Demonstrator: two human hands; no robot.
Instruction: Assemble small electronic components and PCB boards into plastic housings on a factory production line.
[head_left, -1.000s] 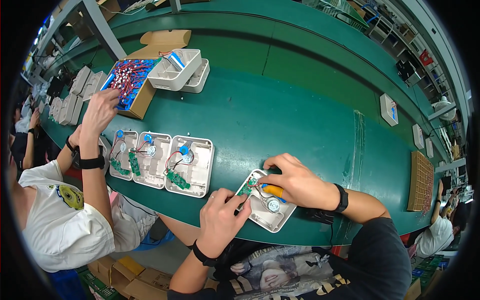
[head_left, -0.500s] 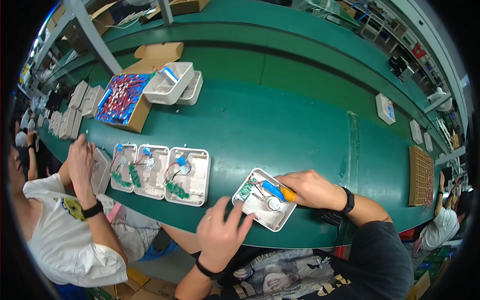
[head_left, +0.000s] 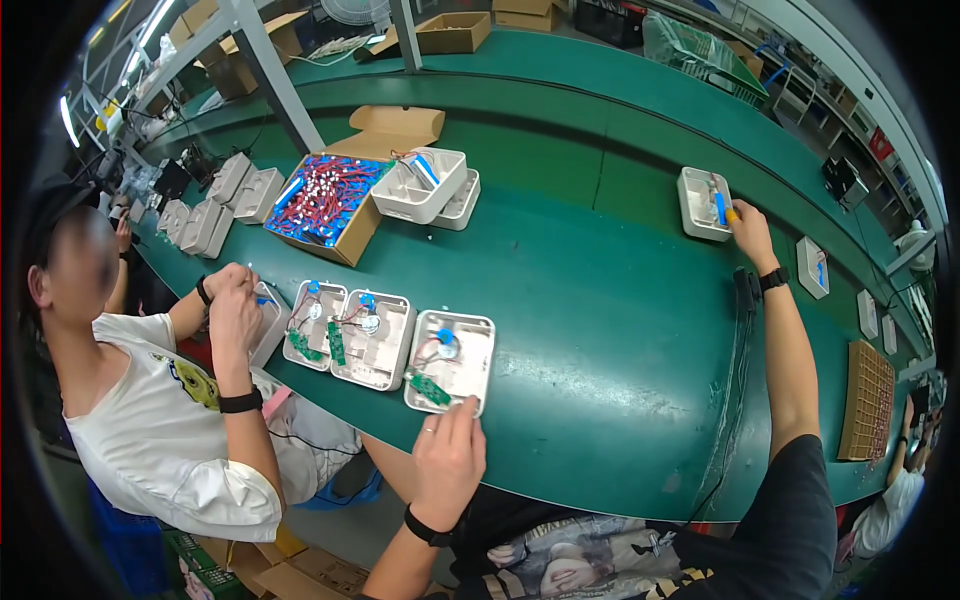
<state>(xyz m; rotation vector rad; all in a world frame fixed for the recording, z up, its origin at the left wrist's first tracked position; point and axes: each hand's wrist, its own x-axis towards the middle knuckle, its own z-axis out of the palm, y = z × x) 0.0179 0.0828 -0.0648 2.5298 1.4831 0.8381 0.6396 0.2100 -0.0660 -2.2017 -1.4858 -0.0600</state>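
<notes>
My left hand [head_left: 450, 458] is closed at the near edge of a white plastic case [head_left: 483, 350], fingertips on its rim. A green circuit board [head_left: 429, 388], a blue part and a round silver part lie inside the case, joined by wires. Stretched far out, my right hand [head_left: 752, 238] grips the right side of another white plastic case [head_left: 690, 225]. A blue battery [head_left: 720, 208] shows in this case. Something orange sits at my right fingertips; its kind is unclear. Two similar open cases [head_left: 373, 377] stand left of my left hand.
A cardboard box [head_left: 345, 245] of blue batteries with red wires stands at the back left, beside stacked white cases [head_left: 420, 208]. A co-worker's hands [head_left: 234, 310] work at the left. More cases [head_left: 812, 266] and a divided brown tray [head_left: 862, 405] are at the right.
My right hand has carried the case with the battery from near me to the far green strip. My left hand has shifted to a case at the left, which now stands apart from its neighbour.
</notes>
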